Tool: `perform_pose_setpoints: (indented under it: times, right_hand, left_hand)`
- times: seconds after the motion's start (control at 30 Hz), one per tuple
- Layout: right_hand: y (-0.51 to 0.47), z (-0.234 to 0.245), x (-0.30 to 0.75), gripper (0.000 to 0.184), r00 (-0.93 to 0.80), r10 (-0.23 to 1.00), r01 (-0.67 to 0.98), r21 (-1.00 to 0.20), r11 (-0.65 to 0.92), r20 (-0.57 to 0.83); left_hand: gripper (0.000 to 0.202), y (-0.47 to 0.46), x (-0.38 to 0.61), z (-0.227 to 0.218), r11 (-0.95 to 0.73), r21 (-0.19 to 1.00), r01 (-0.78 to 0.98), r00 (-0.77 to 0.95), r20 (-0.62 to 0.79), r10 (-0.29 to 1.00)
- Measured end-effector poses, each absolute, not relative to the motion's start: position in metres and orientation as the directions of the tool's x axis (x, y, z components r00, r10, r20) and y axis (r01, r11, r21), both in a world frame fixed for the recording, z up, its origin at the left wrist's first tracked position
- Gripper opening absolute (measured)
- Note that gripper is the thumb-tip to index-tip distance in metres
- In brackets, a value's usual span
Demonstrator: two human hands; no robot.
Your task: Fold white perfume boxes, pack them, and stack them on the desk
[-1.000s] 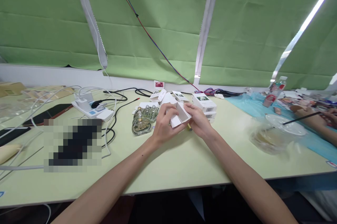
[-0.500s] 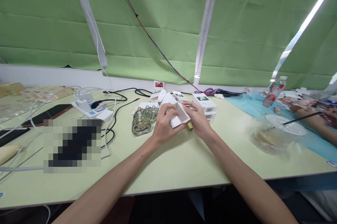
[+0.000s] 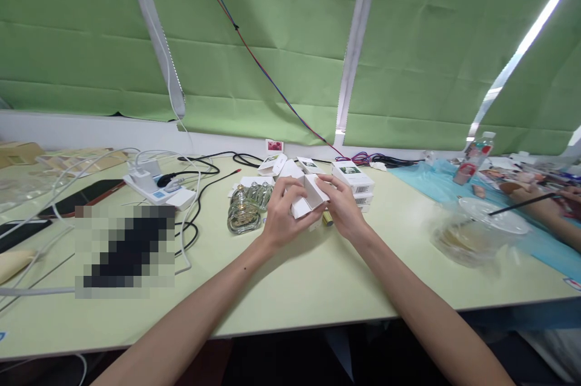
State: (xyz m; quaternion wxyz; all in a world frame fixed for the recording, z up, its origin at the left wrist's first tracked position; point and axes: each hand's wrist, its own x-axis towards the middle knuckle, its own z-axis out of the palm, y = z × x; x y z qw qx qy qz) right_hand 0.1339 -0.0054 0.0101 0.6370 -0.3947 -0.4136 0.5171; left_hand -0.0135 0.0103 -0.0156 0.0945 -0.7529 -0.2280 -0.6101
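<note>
Box [image 3: 311,197] is gaping; right of bottles [image 3: 246,210], I'm clamping it between left hand [image 3: 284,216] and right hand [image 3: 344,209], apparently shaping it; next is needing even pressure.

Blinds [image 3: 272,71]: muted green, white daylight glaring through the gap [image 3: 529,41] to my right
Table [image 3: 363,283]: evenly bright, soft shadow below my left hand [image 3: 282,216]
Clear container [image 3: 463,244]: smeared, I lose its outline
Dark patch [image 3: 127,250]: coarse pixel squares

Left hand [image 3: 284,216] and right hand [image 3: 345,210] bare. Left forearm [image 3: 200,316] and right forearm [image 3: 413,292] also bare, slim, tapering toward wrists. Small dark spot [image 3: 245,268] on left forearm.
</note>
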Motion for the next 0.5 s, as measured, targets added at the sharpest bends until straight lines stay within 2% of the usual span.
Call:
perform_pose_setpoints:
  times: [0.2,0.37,0.5]
  right_hand:
    - [-0.0081,0.0122,0.133,0.039,0.126,0.98,-0.307,-0.933,0.185,0.153]
    - [-0.0087,0.0129,0.1309,0.034,0.138,0.959,-0.27,-0.922,0.276,0.247]
    - [-0.012,0.0146,0.1287,0.033,0.139,0.932,-0.194,-0.914,0.356,0.334]
  left_hand:
    - [0.025,0.0066,-0.0114,-0.0109,-0.86,0.195,0.473,0.052,0.968,0.247]
    - [0.024,0.0063,-0.011,-0.0079,-0.827,0.31,0.47,-0.042,0.943,0.33]
    - [0.025,0.0076,-0.0114,-0.0061,-0.811,0.35,0.469,-0.072,0.93,0.36]
